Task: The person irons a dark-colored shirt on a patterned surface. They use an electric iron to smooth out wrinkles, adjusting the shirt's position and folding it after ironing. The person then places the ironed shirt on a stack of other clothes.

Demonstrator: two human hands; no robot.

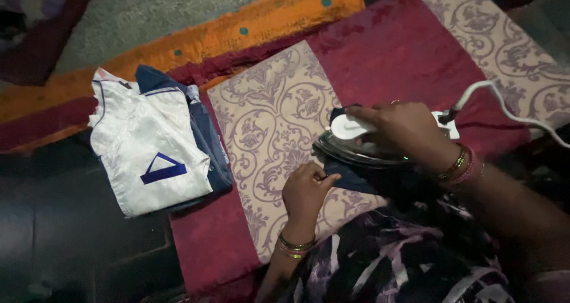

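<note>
Head view: right hand [404, 128] grips smooth pointed iron [356, 146]

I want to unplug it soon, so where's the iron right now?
In the head view, right of centre: the iron sits on a dark cloth under the right hand, the left hand beside it.

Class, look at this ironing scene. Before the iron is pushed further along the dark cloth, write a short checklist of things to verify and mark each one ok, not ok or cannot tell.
1. Right hand grips the iron on top: ok.
2. Left hand pins the dark cloth: ok.
3. Left fingertips clear of the soleplate: not ok, they lie very close.
4. Cord trails away from the iron's path: ok.
5. Folded white garment lies apart: ok.
6. Iron's heat: cannot tell.
</note>
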